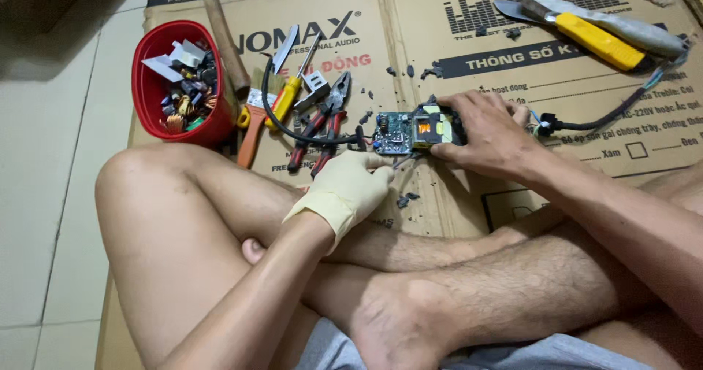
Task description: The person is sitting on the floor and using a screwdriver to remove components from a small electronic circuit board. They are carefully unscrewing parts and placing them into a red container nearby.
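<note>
While flattened cardboard [454, 216] is spread over the tiled floor as a work surface, a small circuit board [410, 130] is kept on it just in front of the crossed legs. A red bowl [150, 95] of salvaged parts is set at the cardboard's left edge, with a wooden handle [220, 33] lying beside it. A yellow-handled knife [593, 39] is laid well apart at the upper right. Red-handled pliers [322, 121], a yellow screwdriver [289, 95] and an orange brush [253, 124] are grouped between bowl and board, and a black cable [293, 132] is curved across them to the board's left end.

The board's right end is gripped by the bare right hand [487, 132], fingers closed over it. The gloved left hand [348, 190] is closed around a thin metal tool whose tip is pressed near the board's lower edge; the tool's kind cannot be told.

A slip of that tip could be caused by hard pressure, and the ungloved fingers or the bare shin close by could be jabbed. Loosened fragments [406, 198] could be scattered underfoot, and the board could be dragged by the trailing cable.
</note>
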